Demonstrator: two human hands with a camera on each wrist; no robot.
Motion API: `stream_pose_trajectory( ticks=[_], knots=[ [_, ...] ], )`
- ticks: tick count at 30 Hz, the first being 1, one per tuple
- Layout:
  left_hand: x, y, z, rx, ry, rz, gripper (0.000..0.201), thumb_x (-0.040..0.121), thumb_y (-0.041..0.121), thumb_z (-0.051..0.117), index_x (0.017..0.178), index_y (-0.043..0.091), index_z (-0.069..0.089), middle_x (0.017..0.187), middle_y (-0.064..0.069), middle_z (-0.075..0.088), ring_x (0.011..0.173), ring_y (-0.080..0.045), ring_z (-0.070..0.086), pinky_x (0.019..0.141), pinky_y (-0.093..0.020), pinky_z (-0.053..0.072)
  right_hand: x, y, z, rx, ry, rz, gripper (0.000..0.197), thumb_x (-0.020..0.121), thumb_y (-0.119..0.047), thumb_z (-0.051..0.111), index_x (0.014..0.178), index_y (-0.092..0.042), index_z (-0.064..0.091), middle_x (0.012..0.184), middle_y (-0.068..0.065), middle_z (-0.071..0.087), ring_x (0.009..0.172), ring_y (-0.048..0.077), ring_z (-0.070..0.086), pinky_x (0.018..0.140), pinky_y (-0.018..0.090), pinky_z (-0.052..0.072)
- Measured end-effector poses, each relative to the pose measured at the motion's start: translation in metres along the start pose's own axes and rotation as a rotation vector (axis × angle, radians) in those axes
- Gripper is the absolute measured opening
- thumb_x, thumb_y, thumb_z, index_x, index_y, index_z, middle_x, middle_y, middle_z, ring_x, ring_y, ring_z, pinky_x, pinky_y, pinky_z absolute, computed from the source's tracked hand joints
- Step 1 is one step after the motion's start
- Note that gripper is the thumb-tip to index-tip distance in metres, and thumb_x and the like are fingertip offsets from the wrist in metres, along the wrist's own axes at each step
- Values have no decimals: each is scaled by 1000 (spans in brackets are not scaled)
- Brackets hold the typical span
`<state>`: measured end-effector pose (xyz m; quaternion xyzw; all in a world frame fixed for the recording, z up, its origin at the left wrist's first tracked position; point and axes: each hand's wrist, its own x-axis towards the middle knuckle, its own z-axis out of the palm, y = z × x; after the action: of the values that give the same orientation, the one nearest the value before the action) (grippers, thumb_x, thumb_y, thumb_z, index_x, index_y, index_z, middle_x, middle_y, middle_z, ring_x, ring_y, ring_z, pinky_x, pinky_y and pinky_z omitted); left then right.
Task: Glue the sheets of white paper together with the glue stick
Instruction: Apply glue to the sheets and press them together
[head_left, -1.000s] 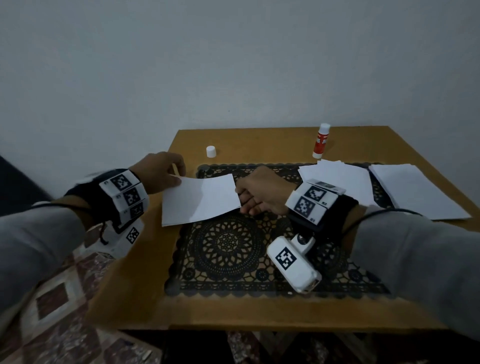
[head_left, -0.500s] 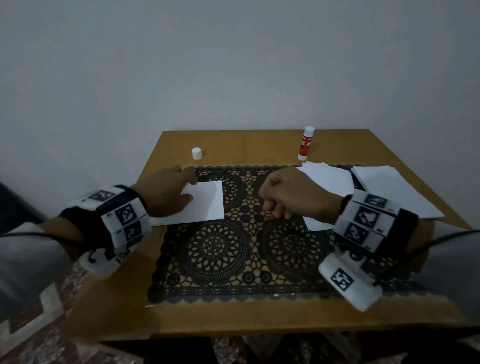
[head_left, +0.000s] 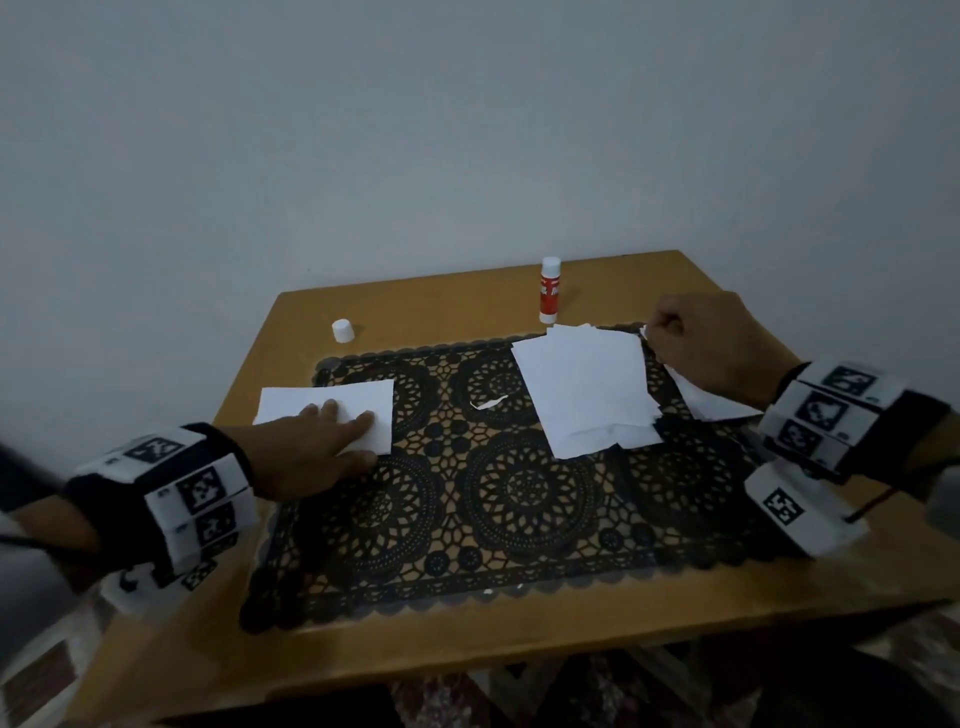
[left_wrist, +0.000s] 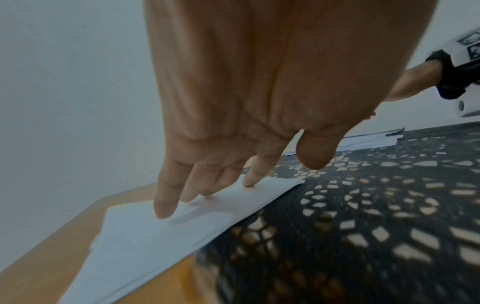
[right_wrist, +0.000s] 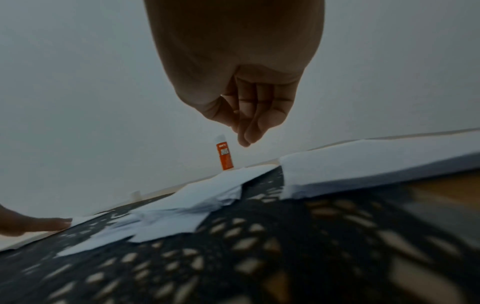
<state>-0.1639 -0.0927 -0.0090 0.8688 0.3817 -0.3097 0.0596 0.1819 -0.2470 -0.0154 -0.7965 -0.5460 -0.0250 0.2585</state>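
Note:
A white sheet (head_left: 291, 405) lies flat at the left edge of the black lace mat (head_left: 493, 493). My left hand (head_left: 358, 434) presses on it with straight fingers (left_wrist: 165, 205); the sheet (left_wrist: 145, 236) half overhangs the wood. My right hand (head_left: 670, 332) hovers with curled fingers over the back corner of the right paper stack (head_left: 711, 402). In the right wrist view the right hand (right_wrist: 244, 133) holds nothing, its fingertips bunched above the paper (right_wrist: 363, 160). The red glue stick (head_left: 550, 291) stands uncapped at the back, also in the right wrist view as the glue stick (right_wrist: 224, 154).
A loose pile of white sheets (head_left: 587, 395) lies on the mat's right half. The white cap (head_left: 343, 330) stands at the back left of the wooden table (head_left: 441, 306). A small paper scrap (head_left: 488, 402) lies mid-mat. A grey wall rises behind.
Both hands held the sheet in the air; my right hand let go and swung right to the far stack. My left hand laid the sheet down and now presses it flat.

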Motion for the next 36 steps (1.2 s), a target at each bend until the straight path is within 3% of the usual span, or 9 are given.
stream_pose_trajectory(
  ticks=[3,6,11,14,19,22,25,32,36],
  knots=[
    [6,7,-12,16,187,80,52,99,47,25,130,11,47,137,-17,46,119,-26,48,102,-35,38,-1,7,6,3,43,-38,29,89,-6,56,61,-8,47,54,0,47,51,12,39,50,24,29],
    [16,16,-25,34,350,158,40,100,41,33,104,12,60,104,-6,63,88,-19,57,83,-36,45,1,9,9,24,39,-43,25,87,-5,55,63,-6,51,58,4,52,56,18,45,51,29,30],
    [32,56,-52,-29,541,309,27,96,31,44,109,14,62,105,-4,64,94,-23,59,84,-40,49,4,22,10,82,27,1,21,87,-4,53,67,2,56,67,16,62,67,31,61,60,39,47],
    [51,92,-69,2,520,324,29,96,29,46,115,11,59,109,-10,61,99,-25,56,86,-37,46,3,29,7,98,16,23,25,87,-2,52,62,-2,52,67,21,62,71,38,64,64,48,52],
    [87,134,-89,-35,477,311,44,97,33,48,136,14,45,133,-8,50,121,-25,47,96,-32,38,2,45,5,87,18,76,34,84,-1,50,54,-11,37,59,19,56,70,40,66,57,43,50],
    [96,147,-97,-40,499,312,44,97,32,47,137,12,43,135,-10,48,122,-26,45,96,-32,38,2,46,4,67,48,63,30,86,-5,53,57,-13,46,59,6,57,66,28,65,57,37,47],
    [105,149,-102,-47,504,289,44,97,32,48,136,11,44,134,-10,48,122,-25,46,96,-34,39,4,30,9,36,46,-24,22,86,-11,52,65,-11,52,57,-1,53,54,12,48,52,32,34],
    [115,141,-116,-63,533,244,39,97,28,49,133,13,47,128,-12,52,116,-27,50,86,-30,38,9,-5,13,-192,-87,-196,18,92,-15,46,75,-8,47,59,0,41,52,14,34,48,30,18],
    [120,140,-127,-115,544,212,38,95,27,51,131,15,50,129,-9,54,115,-25,50,82,-27,35,2,0,18,-250,-126,-183,18,93,-16,46,77,-7,48,65,5,47,56,18,38,48,31,19]
  ],
)
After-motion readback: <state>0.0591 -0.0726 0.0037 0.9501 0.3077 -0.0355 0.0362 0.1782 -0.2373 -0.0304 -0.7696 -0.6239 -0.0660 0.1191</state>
